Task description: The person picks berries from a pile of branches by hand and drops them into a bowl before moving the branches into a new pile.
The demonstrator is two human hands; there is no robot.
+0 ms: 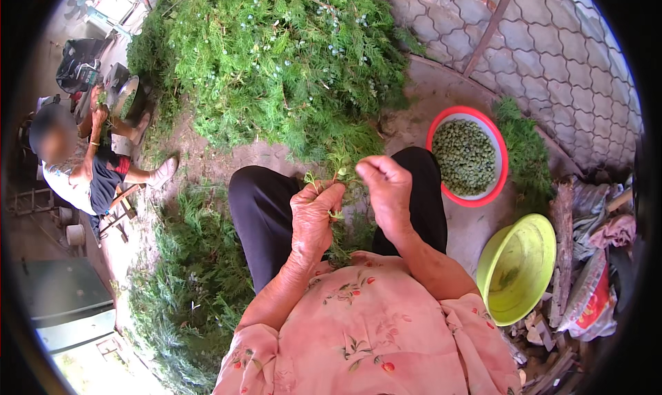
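My left hand (316, 216) is closed around a green conifer sprig (339, 170), whose leafy ends stick out above and beside the fingers. Just right of it is my right hand (387, 188), its fingertips pinched together near the sprig; whether something small is between them cannot be told. Beyond my knees rises a big heap of conifer branches (289, 58) dotted with pale bluish berries. A red-rimmed basin (504, 159), to the right of my right knee, holds many small green berries (463, 157).
A yellow-green plastic basin (538, 271) leans at the right, beside a log (562, 240) and firewood. More cut branches (191, 286) lie at the lower left. A co-worker (77, 172) sits at the left near a metal bowl (126, 97). A patterned wall (548, 58) bounds the upper right.
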